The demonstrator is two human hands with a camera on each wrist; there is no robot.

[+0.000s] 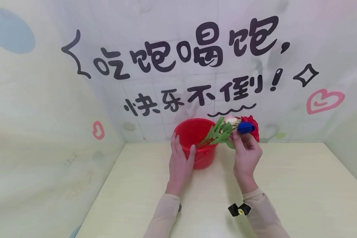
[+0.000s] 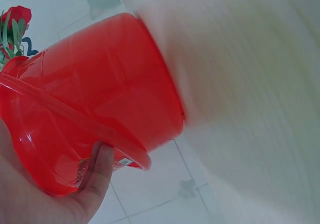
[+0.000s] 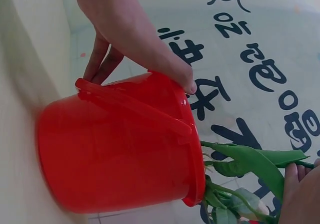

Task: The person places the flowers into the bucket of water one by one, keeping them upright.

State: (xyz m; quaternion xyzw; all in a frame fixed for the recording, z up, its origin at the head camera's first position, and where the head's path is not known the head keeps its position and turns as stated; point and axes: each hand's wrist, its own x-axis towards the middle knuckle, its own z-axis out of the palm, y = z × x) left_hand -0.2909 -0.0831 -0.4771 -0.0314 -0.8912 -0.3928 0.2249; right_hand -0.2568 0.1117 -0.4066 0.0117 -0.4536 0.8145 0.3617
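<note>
A red plastic bucket [image 1: 204,159] stands upright on the table, its handle [image 2: 60,106] lowered along its side. My left hand [image 1: 179,162] grips its left side, with the thumb at the near rim and fingers round the wall by the handle. At upper right, my right hand [image 1: 247,153] pinches a green flower stem close below the blooms. The bunch has a red rose [image 1: 257,132], a blue flower [image 1: 245,128], a pale pink flower [image 1: 230,120] and green leaves [image 3: 250,159]. The lower stems slant left into the bucket's mouth, and their ends are hidden inside.
The pale wooden table [image 1: 291,185] meets a light printed backdrop [image 1: 166,26] with black lettering right behind the bucket. More backdrop rises along both sides. A small black device [image 1: 239,210] sits on my right wrist.
</note>
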